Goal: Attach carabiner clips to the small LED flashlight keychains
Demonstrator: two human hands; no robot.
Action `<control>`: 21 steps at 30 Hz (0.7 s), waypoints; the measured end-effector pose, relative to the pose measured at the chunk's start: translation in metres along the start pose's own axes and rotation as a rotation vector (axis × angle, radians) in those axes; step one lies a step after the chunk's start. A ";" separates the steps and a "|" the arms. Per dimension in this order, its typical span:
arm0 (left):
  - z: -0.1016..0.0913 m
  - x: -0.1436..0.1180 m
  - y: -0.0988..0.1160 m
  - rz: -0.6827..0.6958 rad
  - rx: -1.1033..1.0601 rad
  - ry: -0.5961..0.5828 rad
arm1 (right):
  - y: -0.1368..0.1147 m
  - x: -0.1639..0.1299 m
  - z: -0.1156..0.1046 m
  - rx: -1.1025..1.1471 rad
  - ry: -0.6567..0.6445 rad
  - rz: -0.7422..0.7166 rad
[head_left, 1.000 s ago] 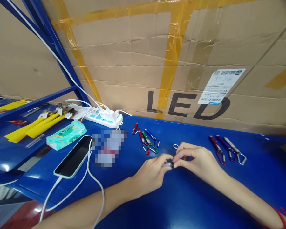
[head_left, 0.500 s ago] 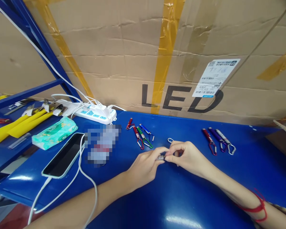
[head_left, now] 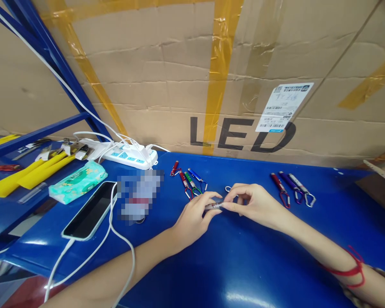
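Observation:
My left hand (head_left: 194, 218) pinches a small silver keychain flashlight (head_left: 213, 206) by its short tube, between thumb and fingers. My right hand (head_left: 252, 203) has its thumb and index finger closed at the tube's right end; its fingers cover that end. A silver carabiner clip (head_left: 227, 188) shows just beyond the right fingertips; whether it joins the tube is hidden. Left of the hands lie several keychain flashlights with clips: a small red one (head_left: 175, 167), a longer red one (head_left: 183, 180), a green one (head_left: 189, 179) and a blue one (head_left: 195, 174).
To the right lie red (head_left: 277, 184), purple (head_left: 288, 184) and silver (head_left: 298, 184) flashlights. On the left are a phone (head_left: 88, 214) with a white cable, a tissue pack (head_left: 78, 182), a power strip (head_left: 128, 159) and yellow-handled tools (head_left: 35, 173). A cardboard box (head_left: 167, 90) stands behind the blue table (head_left: 237, 256).
Both hands stay together on the silver flashlight. The left hand has shifted slightly left and up, its fingers opened a little, so more of the tube shows. The view has tilted slightly.

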State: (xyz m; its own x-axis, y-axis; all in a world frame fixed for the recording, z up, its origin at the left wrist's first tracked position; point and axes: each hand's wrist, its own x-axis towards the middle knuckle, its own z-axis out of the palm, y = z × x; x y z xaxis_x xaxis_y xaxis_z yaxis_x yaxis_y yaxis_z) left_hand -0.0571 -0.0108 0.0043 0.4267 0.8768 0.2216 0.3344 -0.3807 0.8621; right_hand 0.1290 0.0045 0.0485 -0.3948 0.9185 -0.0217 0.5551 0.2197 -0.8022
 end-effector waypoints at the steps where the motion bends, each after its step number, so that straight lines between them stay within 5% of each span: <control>1: -0.001 0.001 0.000 0.000 0.022 0.011 | -0.001 0.000 -0.003 -0.026 0.011 -0.006; 7: -0.001 0.003 -0.002 0.042 0.195 0.035 | -0.002 -0.005 -0.024 -0.752 0.196 0.139; 12: 0.004 -0.003 0.004 0.236 0.221 -0.026 | 0.006 -0.008 -0.031 -0.977 0.053 0.320; 16: 0.005 -0.011 0.024 0.237 0.220 0.104 | -0.006 -0.013 -0.025 -0.829 0.055 0.164; 21: 0.004 -0.021 0.053 0.149 -0.030 0.248 | -0.040 -0.030 0.007 -0.121 -0.188 -0.182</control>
State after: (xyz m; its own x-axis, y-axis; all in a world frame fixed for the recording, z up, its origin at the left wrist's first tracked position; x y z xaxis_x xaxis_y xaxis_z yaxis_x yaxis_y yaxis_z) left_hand -0.0449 -0.0503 0.0435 0.2490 0.8586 0.4482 0.2571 -0.5048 0.8241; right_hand 0.1130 -0.0344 0.0771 -0.6186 0.7857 -0.0030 0.5413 0.4235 -0.7264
